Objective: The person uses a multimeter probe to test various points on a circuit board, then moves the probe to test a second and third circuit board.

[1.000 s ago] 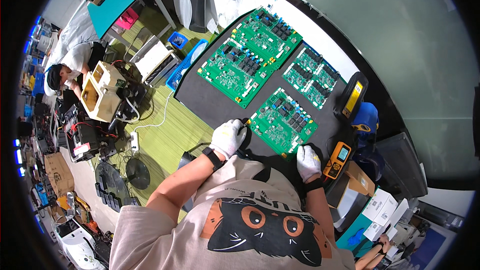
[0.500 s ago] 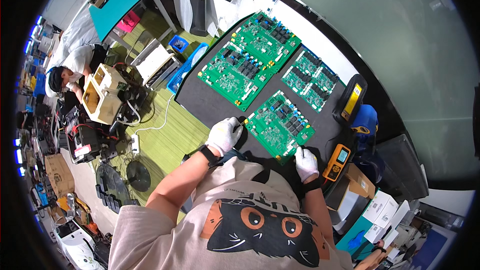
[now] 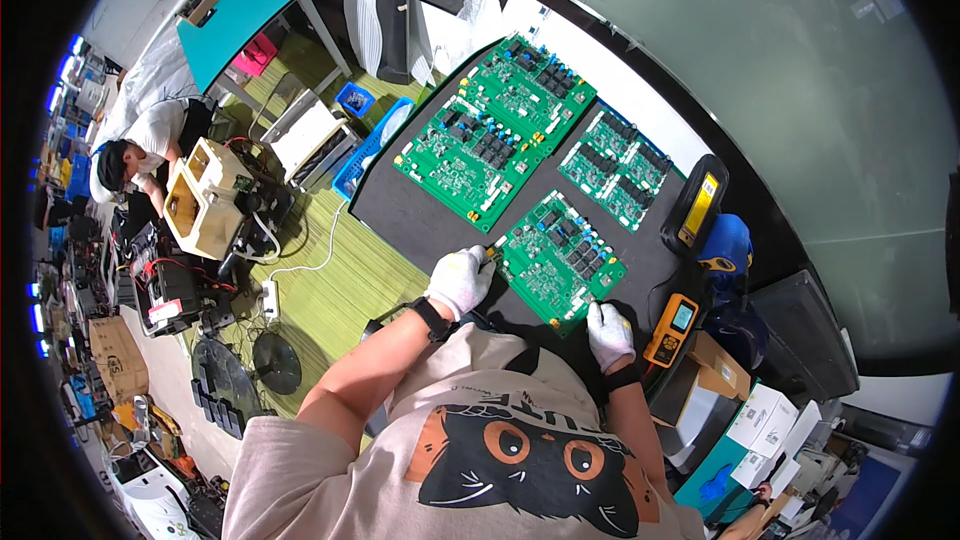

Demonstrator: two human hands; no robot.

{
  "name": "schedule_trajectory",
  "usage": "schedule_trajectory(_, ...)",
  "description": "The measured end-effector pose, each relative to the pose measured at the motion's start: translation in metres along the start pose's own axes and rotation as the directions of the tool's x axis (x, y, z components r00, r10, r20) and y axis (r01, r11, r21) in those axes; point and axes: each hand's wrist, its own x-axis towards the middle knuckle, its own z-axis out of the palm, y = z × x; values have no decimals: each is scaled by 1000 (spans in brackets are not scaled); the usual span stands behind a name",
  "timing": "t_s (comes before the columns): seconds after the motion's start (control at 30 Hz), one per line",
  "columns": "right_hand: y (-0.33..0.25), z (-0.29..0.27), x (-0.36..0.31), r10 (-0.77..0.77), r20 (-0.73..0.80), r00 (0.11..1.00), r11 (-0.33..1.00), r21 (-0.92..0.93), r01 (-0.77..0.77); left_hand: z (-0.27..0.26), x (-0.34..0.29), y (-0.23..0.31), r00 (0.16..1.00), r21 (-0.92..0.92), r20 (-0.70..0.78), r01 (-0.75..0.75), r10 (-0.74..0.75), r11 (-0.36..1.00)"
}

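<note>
A green circuit board (image 3: 556,262) with black and blue parts is closest to me on the dark mat. My left hand (image 3: 461,281), in a white glove, has its fingers closed at the board's left corner. Also gloved, my right hand (image 3: 610,336) pinches the near right edge of the same board. Beyond it, at the left, is a larger green board (image 3: 462,162), with another green board (image 3: 528,90) behind it. A panel of smaller green boards (image 3: 617,170) lies to the right.
Right of the mat (image 3: 400,208) are an orange handheld meter (image 3: 672,330), a black device with a yellow label (image 3: 701,208) and a blue tool (image 3: 728,245). A blue basket (image 3: 372,155) stands past the left edge. At far left, another person (image 3: 150,140) bends over equipment.
My left hand has shifted right, closer against the corner of the near board. The right hand stays at the near edge. The whole view has moved slightly.
</note>
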Motion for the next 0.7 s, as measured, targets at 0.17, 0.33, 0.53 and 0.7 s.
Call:
schedule_trajectory(0.17,-7,-5,-3,14,-29,999,1000,19,-13,3,0,2,1000,24,-23,12,-11,1000)
schedule_trajectory(0.33,-21,-15,-4,78,-7,997,997,26,-78,4,3,8,1000,73,-5,25,-25,997)
schedule_trajectory(0.53,-22,-17,-3,102,25,995,994,25,-102,3,7,7,1000,108,0,-12,12,994)
schedule_trajectory(0.7,-20,-14,-1,94,35,995,995,-33,-93,1,9,12,999,168,46,0,-7,986)
